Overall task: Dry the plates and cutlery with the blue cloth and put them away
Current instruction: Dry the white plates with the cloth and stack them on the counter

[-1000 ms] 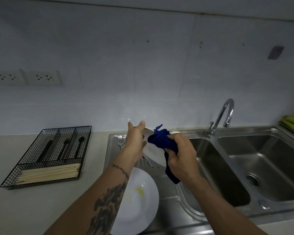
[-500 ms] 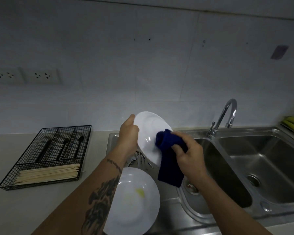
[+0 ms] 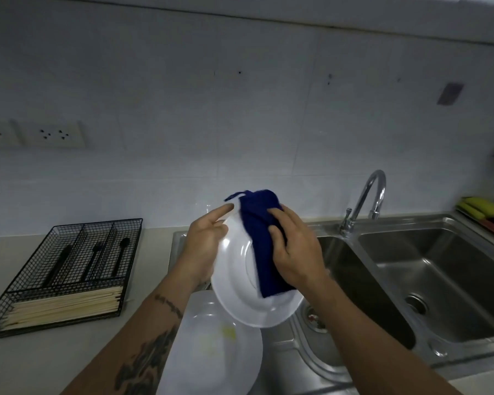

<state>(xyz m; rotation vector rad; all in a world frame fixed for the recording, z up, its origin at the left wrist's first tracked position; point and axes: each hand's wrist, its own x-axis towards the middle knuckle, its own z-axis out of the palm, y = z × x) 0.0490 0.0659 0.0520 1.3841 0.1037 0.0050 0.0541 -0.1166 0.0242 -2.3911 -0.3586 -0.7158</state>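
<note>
Your left hand (image 3: pixel 204 246) grips the tilted white plate (image 3: pixel 240 286) by its rim (forefinger extended). Your right hand (image 3: pixel 294 252) presses the blue cloth (image 3: pixel 258 240) flat against its face, fingers spread.

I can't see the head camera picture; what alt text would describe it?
A person's left hand holds a white plate tilted above a steel sink while the right hand presses a blue cloth on it. Another plate lies below; a wire cutlery tray sits left.

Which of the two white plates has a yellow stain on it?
The lower plate lying flat beside the sink; the held plate under the blue cloth looks clean.
</note>
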